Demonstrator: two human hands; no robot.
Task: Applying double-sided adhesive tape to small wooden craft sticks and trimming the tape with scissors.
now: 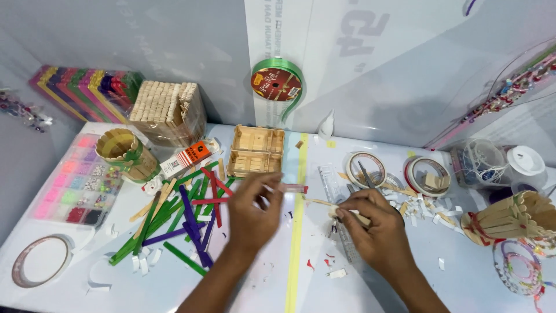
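**Two hands work a plain craft stick over the bench's yellow line**

Nearest the camera, both forearms reach in over the white bench (243, 290). The left hand (252, 211) hangs just left of the yellow tape line (296, 232), thumb and fingers pinched narrow on a small pale strip with a red tip (291, 188). The right hand (376, 223), just right of that line, is closed on one end of a plain wooden craft stick (324, 203), which points left toward the strip; the two pieces are near but seem not yet to touch. To do this well, it would help to keep the stick low and steady and to bring the strip on squarely, since both pieces are thin and light.

The stick looks bare, pale wood, flat and narrow, partly hidden by the fingers.

Left of the hands lies a loose heap of green, purple and red coloured sticks (182, 220), and at the near left corner a tape roll (40, 261). Right of the hands are white paper scraps (414, 206) and a stick-built cup (509, 217).

Farther off stand two open stick boxes (256, 150), a bead organiser (78, 182), a bundle of plain sticks (168, 110), two tape rolls (397, 170) with scissors (366, 174), and, against the far wall, a green ribbon spool (277, 84).
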